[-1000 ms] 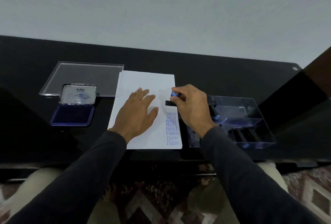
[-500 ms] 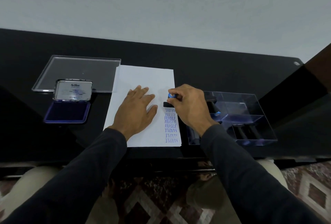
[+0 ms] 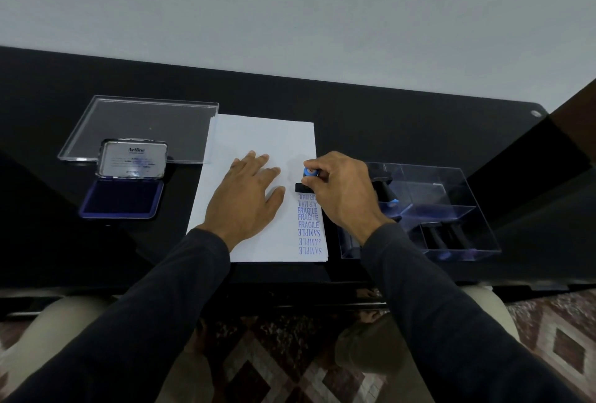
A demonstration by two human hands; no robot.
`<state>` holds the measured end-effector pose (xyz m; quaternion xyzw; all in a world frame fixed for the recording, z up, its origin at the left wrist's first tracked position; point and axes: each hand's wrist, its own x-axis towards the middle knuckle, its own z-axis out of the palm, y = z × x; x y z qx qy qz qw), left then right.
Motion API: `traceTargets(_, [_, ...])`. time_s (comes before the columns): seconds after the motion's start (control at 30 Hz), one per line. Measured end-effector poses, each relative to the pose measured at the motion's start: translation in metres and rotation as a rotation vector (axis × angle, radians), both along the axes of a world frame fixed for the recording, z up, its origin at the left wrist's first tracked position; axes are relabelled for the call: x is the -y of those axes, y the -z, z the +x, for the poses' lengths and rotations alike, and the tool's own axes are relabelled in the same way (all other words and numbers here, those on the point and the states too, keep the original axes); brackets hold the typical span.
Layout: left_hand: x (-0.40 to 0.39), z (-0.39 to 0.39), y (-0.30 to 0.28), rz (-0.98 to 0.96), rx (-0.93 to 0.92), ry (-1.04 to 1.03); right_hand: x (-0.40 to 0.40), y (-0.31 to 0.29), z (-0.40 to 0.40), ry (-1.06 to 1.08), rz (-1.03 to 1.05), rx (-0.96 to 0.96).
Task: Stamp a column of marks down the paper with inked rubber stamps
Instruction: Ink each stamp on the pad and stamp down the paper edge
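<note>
A white sheet of paper (image 3: pixel 258 138) lies on the black table. Down its right edge runs a column of blue marks (image 3: pixel 309 225) reading AIR MAIL, FRAGILE and SAMPLE. My left hand (image 3: pixel 246 199) rests flat on the paper with its fingers spread. My right hand (image 3: pixel 342 191) grips a rubber stamp (image 3: pixel 304 181) with a blue knob and a black base. The base sits on the paper just above the top mark. An open ink pad (image 3: pixel 121 199) with a dark blue cushion and a raised silver lid lies at the left.
A clear plastic lid (image 3: pixel 129 119) lies behind the ink pad, touching the paper's left edge. Right of the paper stands a clear compartment tray (image 3: pixel 451 183) holding several more stamps. The table's front edge runs just below the paper.
Both hands keep their places on the paper, and the stamp stays pressed at the top of the column. Only the camera view has shifted slightly.
</note>
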<state>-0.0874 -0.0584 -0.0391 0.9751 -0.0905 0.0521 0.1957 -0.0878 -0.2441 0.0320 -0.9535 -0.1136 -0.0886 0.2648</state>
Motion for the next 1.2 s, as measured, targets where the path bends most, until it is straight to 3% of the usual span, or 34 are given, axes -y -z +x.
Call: traceTargets(1.2, [-0.0021, -0.0004, 0.0019, -0.01, 0.013, 0.011, -0.0025, -0.0005, 0.0038, -0.008, -0.074, -0.016])
